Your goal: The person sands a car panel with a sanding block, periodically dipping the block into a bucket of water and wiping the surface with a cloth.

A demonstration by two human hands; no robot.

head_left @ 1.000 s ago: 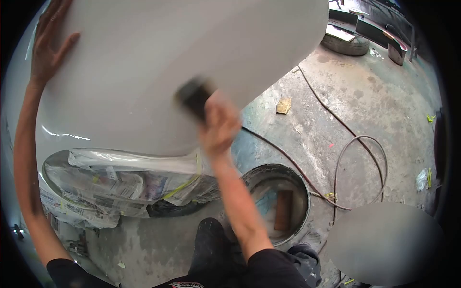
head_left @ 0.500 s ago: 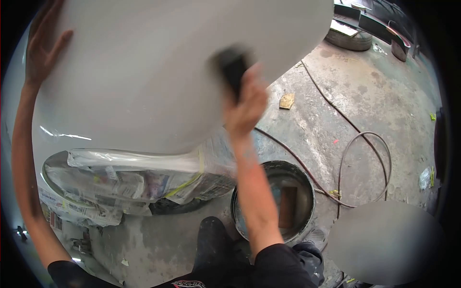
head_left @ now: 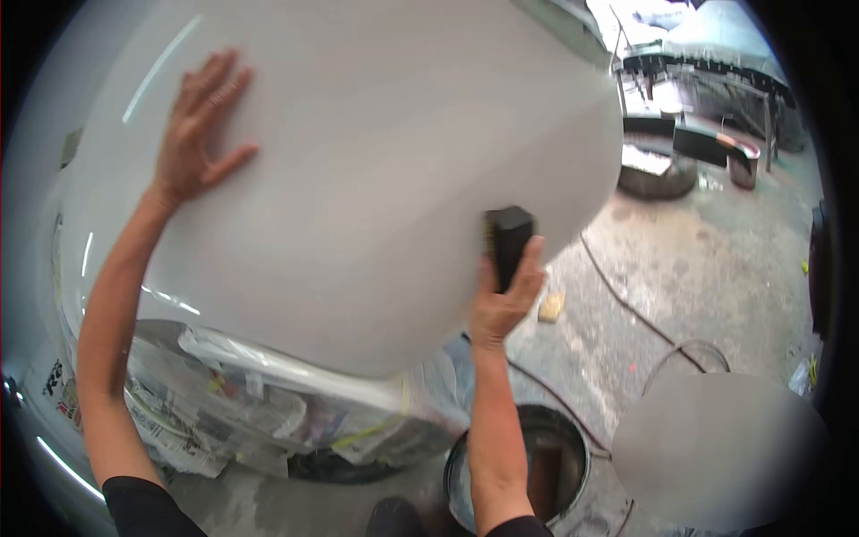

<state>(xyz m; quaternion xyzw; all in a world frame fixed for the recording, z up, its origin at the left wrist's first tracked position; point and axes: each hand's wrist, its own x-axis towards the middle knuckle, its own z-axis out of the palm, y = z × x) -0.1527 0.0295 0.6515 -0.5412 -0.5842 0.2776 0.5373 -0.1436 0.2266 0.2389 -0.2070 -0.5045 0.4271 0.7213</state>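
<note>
My right hand (head_left: 506, 309) grips a black sanding block (head_left: 511, 243) by its near end. The block rests against a smooth grey car panel (head_left: 358, 179), close to its right edge. Its left side looks yellowish, and slight blur hides the detail there. Further left, my left hand (head_left: 201, 134) lies flat on the same panel with its fingers spread and nothing in it. Below the panel, plastic film and newspaper cover a masked section (head_left: 259, 403) of the car.
A round black bucket (head_left: 455, 488) holding a brown block (head_left: 546, 474) stands on the floor below my right forearm. A hose (head_left: 635, 313) winds across the concrete. A yellowish piece (head_left: 551, 307) lies nearby. A tyre (head_left: 658, 183) and a tin (head_left: 743, 168) stand at the back right.
The camera view has tilted up, showing more of the background. My right hand has moved the sanding block toward the panel's right edge. My left hand sits further in on the panel.
</note>
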